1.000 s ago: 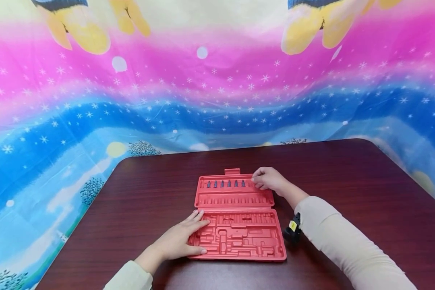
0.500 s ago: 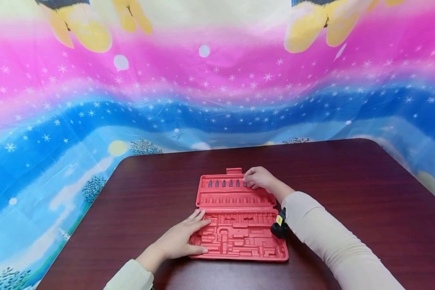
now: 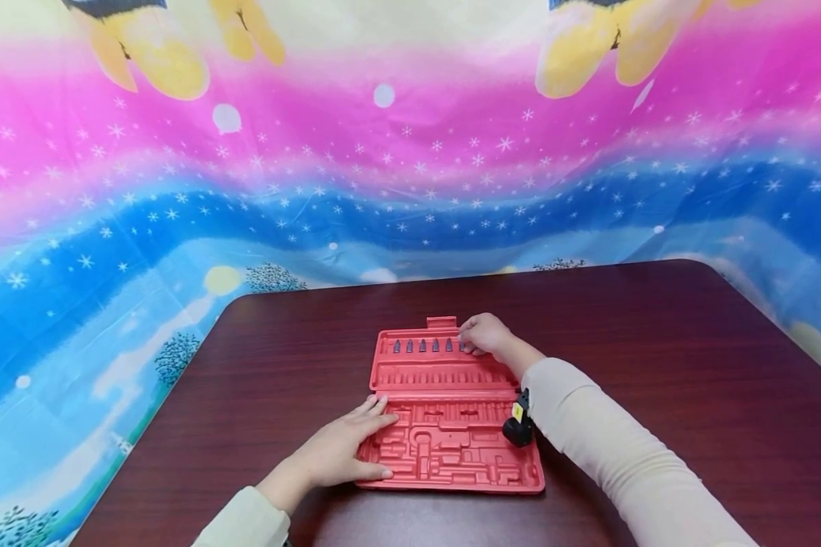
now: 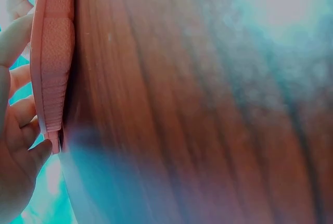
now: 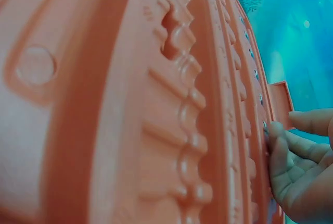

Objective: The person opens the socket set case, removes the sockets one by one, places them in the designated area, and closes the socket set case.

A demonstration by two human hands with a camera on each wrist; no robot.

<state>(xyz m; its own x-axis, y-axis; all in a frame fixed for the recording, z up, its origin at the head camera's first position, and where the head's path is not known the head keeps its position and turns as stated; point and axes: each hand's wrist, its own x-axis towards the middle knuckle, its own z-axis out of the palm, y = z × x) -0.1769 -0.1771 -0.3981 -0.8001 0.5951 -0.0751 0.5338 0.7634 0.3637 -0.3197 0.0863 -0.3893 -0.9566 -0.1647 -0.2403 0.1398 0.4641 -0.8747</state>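
A red plastic tool case [image 3: 451, 441] lies unfolded on the table, with its moulded recesses facing up. Several short dark screwdriver bits [image 3: 422, 346] stand in a row along its far half. My left hand [image 3: 342, 448] rests on the near half's left edge, fingers and thumb spread over the rim; the left wrist view shows the case's side [image 4: 54, 52] beside that hand. At the right end of the row, my right hand [image 3: 489, 334] pinches the last bit, which its fingertips partly cover. In the right wrist view, thumb and fingers [image 5: 278, 135] meet at that bit.
The dark reddish-brown table [image 3: 301, 349] extends around the case. A latch tab [image 3: 441, 322] sticks out from the case's far edge. A black wrist camera [image 3: 518, 425] hangs over the case's right side. Behind the table hangs a colourful printed cloth [image 3: 410, 167].
My right hand has moved left along the row of bits, from beside the last bit onto it. Its wrist camera now overlaps the case's right edge. The left hand stays in place.
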